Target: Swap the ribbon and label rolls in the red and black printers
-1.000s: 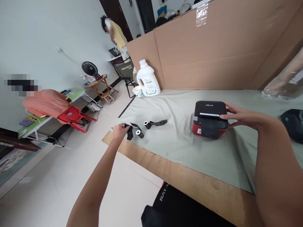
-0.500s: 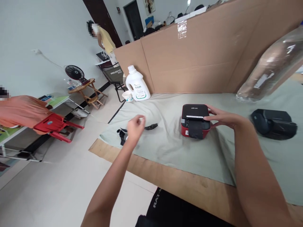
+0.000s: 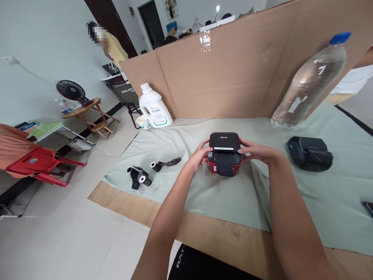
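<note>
A small red-and-black printer [image 3: 225,140] sits on the cloth in front of me, a strip of black paper [image 3: 224,165] hanging from its front slot. My left hand [image 3: 201,154] holds its left side, thumb at the lid's edge. On the opposite side my right hand [image 3: 256,151] grips it, thumb on the top edge and fingers along the side. Several black paper rolls lie to the left, among them one roll [image 3: 156,167] with a loose tail and another roll [image 3: 145,180] closer to me.
A second, black printer-like device [image 3: 310,153] lies to the right. Behind stand a white jug [image 3: 155,107], a paper cup [image 3: 143,122], a large clear bottle [image 3: 311,85] and a cardboard panel [image 3: 215,85]. Two other people are in the room, left. A dark object touches the right edge.
My left hand has moved right, from above the black rolls to the printer's left side. My right hand stays on the printer. The view has shifted right.
</note>
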Demonstrator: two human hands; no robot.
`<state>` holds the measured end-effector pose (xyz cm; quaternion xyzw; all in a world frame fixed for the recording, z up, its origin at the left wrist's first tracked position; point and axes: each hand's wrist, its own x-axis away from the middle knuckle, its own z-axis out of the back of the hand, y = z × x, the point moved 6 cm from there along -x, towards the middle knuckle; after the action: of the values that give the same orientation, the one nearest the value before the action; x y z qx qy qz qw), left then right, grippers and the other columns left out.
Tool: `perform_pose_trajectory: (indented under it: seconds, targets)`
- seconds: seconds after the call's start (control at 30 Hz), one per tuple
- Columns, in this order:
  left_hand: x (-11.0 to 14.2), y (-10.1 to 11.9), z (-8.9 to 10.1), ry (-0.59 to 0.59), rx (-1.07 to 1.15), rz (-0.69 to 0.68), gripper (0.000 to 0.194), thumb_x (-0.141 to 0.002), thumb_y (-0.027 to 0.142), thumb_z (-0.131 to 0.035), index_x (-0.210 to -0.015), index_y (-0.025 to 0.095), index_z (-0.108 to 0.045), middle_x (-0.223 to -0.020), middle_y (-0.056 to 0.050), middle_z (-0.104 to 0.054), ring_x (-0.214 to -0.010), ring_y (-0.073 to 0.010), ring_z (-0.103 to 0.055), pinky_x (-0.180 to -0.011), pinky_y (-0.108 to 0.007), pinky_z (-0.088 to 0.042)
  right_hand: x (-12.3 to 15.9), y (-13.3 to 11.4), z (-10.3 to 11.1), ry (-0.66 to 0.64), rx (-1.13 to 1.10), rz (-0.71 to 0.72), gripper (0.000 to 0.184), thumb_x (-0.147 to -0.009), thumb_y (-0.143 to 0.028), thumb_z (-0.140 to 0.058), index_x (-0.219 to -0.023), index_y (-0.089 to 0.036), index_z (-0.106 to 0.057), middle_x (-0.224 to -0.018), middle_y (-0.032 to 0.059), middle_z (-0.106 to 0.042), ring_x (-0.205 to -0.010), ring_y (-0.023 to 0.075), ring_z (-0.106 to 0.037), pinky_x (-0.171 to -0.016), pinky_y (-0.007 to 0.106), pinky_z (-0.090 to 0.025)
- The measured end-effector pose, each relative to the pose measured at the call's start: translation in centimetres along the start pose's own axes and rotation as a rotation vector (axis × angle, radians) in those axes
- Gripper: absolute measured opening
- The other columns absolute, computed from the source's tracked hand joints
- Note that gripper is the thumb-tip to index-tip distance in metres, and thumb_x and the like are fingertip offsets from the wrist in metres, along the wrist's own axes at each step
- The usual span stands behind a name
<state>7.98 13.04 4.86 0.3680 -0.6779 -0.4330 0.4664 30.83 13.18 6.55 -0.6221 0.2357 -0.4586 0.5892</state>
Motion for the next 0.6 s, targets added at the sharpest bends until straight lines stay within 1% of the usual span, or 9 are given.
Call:
perform_pose_trajectory:
  seconds: [0.1, 0.23, 0.33, 0.4, 0.47, 0.53, 0.6]
  targets:
    - [-0.1, -0.3, -0.3, 0.028, 0.002, -0.006, 0.072, -0.072, 0.029, -0.072, -0.141, 0.028, -0.050, -0.056, 0.012, -0.031, -0.042, -0.0045, -0.023, -0.045, -0.021, -0.014, -0.5, 0.5, -0.1, -0.019, -0.067, -0.013, 0.076, -0.078, -0.036, -0.072, -0.147, -0.051, -0.045, -0.151, -0.0048, -0.054, -0.133, 0.0304, -0.057, -0.088, 0.040, -0.065]
    - [0.2, 0.1, -0.4, 0.110, -0.062, -0.045, 0.068, -0.075, 0.029, -0.072, -0.140, 0.030, -0.053, -0.059, 0.010, -0.042, -0.043, -0.0045, -0.031, -0.046, -0.021, -0.017, -0.9, 0.4, -0.2, -0.006, -0.123, -0.007, 0.084, -0.075, -0.031, -0.072, -0.150, -0.049, -0.041, -0.148, -0.0017, -0.056, -0.133, 0.0303, -0.055, -0.083, 0.038, -0.065]
    - [0.4, -0.1, -0.4, 0.098, -0.038, -0.047, 0.069, -0.076, 0.032, -0.074, -0.143, 0.029, -0.054, -0.058, 0.009, -0.043, -0.044, -0.0046, -0.029, -0.046, -0.022, -0.016, -0.9, 0.9, -0.2, 0.008, -0.126, -0.041, 0.085, -0.074, -0.032, -0.073, -0.152, -0.048, -0.042, -0.143, 0.0003, -0.059, -0.123, 0.0297, -0.061, -0.081, 0.038, -0.065]
    - [0.4, -0.2, -0.3, 0.085, -0.004, -0.051, 0.073, -0.075, 0.033, -0.076, -0.144, 0.028, -0.054, -0.058, 0.009, -0.041, -0.044, -0.0044, -0.027, -0.046, -0.022, -0.015, -0.9, 1.3, -0.3, 0.041, -0.134, -0.026, 0.083, -0.075, -0.033, -0.073, -0.151, -0.049, -0.043, -0.140, -0.0005, -0.062, -0.115, 0.0277, -0.064, -0.081, 0.038, -0.064]
    - [0.3, -0.4, -0.1, 0.082, 0.026, -0.053, 0.075, -0.074, 0.032, -0.078, -0.145, 0.028, -0.054, -0.057, 0.009, -0.040, -0.044, -0.0044, -0.027, -0.046, -0.022, -0.015, -0.7, 1.8, -0.6, 0.087, -0.167, 0.024, 0.079, -0.078, -0.036, -0.071, -0.150, -0.049, -0.044, -0.138, -0.0016, -0.063, -0.112, 0.0257, -0.065, -0.084, 0.038, -0.062]
    - [0.2, -0.5, 0.0, 0.079, 0.052, -0.053, 0.075, -0.073, 0.032, -0.078, -0.145, 0.028, -0.055, -0.057, 0.009, -0.039, -0.044, -0.0046, -0.028, -0.046, -0.021, -0.014, -0.4, 2.3, -1.1, 0.115, -0.208, 0.071, 0.071, -0.082, -0.041, -0.067, -0.150, -0.046, -0.046, -0.136, -0.0010, -0.065, -0.111, 0.0245, -0.066, -0.087, 0.037, -0.060]
    - [0.2, -0.7, 0.0, 0.077, 0.067, -0.051, 0.074, -0.074, 0.034, -0.078, -0.144, 0.029, -0.056, -0.057, 0.009, -0.037, -0.044, -0.0044, -0.028, -0.046, -0.021, -0.014, -0.3, 2.7, -1.6, 0.121, -0.237, 0.083, 0.064, -0.086, -0.044, -0.064, -0.148, -0.042, -0.049, -0.131, 0.0005, -0.068, -0.109, 0.0242, -0.067, -0.089, 0.037, -0.059]
